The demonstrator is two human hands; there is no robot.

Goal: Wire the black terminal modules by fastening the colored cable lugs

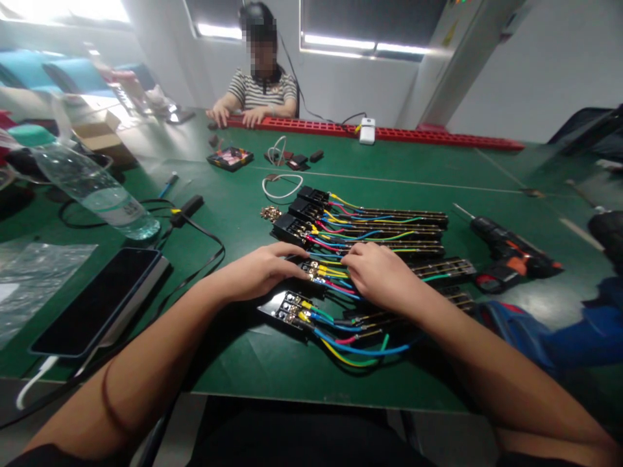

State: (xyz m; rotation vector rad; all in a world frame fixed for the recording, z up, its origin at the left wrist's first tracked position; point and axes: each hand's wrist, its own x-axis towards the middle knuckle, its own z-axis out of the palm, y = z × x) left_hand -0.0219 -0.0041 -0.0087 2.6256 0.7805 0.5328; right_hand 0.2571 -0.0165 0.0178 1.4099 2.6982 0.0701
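Several black terminal blocks lie in a slanting row on the green table, joined by coloured wires to long strips with brass-coloured contacts. My left hand (265,269) grips one black terminal block (315,285), thumb and forefinger at its screw end. Wrapped over the coloured wires (335,272) of that same block is my right hand (382,279), its fingers closed and partly hiding them. Closest to me sits another terminal block (282,311), with blue, red, yellow and green wires hanging loose. Farther off, a terminal block (291,228) stands wired to its contact strip (394,249).
A cordless drill (506,250) and a blue power tool (549,334) lie right. On the left are a phone (102,298), a bottle (97,188) and a black cable (214,263). Small brass parts (270,213) lie beyond the blocks. A person (263,91) sits opposite, behind a red slotted rail (403,134).
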